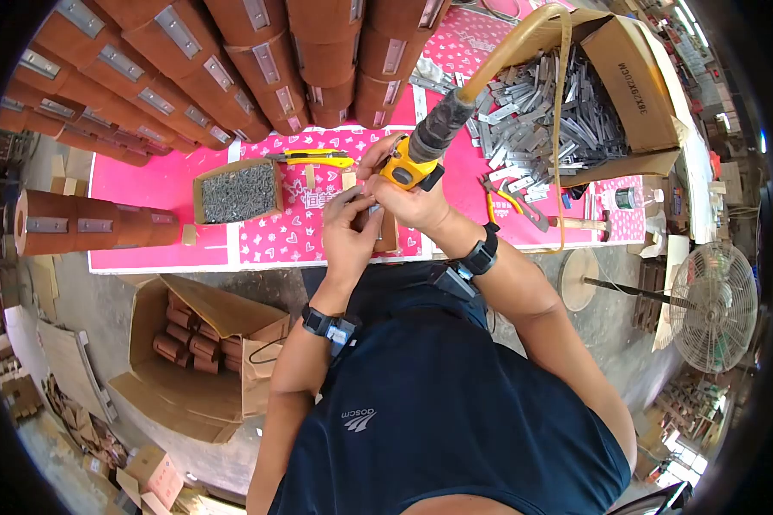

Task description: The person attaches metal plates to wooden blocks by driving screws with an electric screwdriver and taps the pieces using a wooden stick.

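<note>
My right hand (410,199) is wrapped round a yellow and black power screwdriver (414,161), whose thick yellowish hose (524,34) runs up and over to the right. Close beside it, my left hand (349,230) has its fingers bent and pinched together under the tool. What they pinch is mostly hidden; a bit of metal seems to show there. A brown piece (389,233) lies under both hands at the table's front edge. The tool's tip is covered by my hands.
On the pink-covered table (266,245) stand a box of screws (239,193), a yellow utility knife (318,158), pliers (505,202), a hammer (579,223) and a carton of metal strips (652,86). Brown curved pieces (257,69) are stacked behind. An open carton (159,386) and fan (712,305) flank me.
</note>
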Action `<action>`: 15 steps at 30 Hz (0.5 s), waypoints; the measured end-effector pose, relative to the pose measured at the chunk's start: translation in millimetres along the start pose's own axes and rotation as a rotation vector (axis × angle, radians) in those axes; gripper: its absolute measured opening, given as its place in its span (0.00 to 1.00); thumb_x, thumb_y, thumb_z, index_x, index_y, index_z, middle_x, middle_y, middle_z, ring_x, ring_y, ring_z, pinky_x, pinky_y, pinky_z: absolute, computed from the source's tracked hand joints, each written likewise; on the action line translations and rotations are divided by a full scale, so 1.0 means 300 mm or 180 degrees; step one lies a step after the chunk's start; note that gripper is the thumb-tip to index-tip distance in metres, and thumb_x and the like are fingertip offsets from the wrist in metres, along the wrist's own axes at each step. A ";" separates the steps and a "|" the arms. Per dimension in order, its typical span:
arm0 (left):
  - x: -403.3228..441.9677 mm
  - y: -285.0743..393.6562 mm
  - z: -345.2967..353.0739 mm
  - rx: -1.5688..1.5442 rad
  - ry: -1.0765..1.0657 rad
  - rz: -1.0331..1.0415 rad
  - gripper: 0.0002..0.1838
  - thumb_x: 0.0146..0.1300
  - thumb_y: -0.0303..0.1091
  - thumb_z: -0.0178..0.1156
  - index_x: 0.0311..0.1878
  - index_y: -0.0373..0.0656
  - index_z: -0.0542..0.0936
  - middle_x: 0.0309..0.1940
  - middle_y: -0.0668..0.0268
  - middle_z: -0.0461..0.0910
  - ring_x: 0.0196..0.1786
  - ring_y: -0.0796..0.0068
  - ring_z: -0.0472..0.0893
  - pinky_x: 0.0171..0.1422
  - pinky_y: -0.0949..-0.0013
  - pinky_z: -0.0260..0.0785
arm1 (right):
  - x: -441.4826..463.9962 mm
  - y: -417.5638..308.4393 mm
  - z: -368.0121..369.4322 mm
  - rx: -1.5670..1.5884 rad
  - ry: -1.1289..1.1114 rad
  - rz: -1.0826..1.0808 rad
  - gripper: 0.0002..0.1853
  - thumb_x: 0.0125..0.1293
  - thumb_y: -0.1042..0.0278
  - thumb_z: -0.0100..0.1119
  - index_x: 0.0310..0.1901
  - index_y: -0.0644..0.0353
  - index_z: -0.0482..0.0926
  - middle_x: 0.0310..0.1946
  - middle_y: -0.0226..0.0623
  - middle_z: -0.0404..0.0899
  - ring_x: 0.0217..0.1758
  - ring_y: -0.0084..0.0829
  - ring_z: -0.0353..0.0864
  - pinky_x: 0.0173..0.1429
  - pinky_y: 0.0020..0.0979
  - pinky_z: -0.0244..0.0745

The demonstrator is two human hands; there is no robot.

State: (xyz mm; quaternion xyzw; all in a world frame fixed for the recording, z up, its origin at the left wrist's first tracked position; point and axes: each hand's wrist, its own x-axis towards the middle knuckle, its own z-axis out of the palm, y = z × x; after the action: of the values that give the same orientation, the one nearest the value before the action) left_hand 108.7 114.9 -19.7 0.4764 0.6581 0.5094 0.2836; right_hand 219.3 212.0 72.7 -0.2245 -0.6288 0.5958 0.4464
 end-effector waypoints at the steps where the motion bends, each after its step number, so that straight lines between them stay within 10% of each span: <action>1: -0.005 -0.001 0.005 -0.0026 0.0063 0.0107 0.12 0.58 0.29 0.73 0.46 0.41 0.89 0.57 0.58 0.82 0.61 0.57 0.78 0.67 0.59 0.72 | 0.001 0.007 -0.003 -0.0080 0.0015 -0.0032 0.16 0.58 0.85 0.61 0.47 0.64 0.75 0.40 0.40 0.82 0.41 0.27 0.85 0.47 0.31 0.84; 15: 0.013 -0.004 0.001 0.0138 0.0004 0.0298 0.09 0.60 0.29 0.70 0.43 0.37 0.86 0.52 0.59 0.84 0.59 0.55 0.79 0.65 0.57 0.72 | 0.012 -0.002 0.002 -0.0003 -0.0097 0.0006 0.16 0.57 0.85 0.59 0.47 0.63 0.74 0.40 0.40 0.82 0.43 0.28 0.85 0.46 0.32 0.85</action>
State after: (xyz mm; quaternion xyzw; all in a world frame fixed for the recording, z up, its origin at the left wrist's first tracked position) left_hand 107.0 118.5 -20.4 0.5124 0.6462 0.5080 0.2487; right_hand 217.1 214.6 74.3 -0.2162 -0.6356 0.5992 0.4361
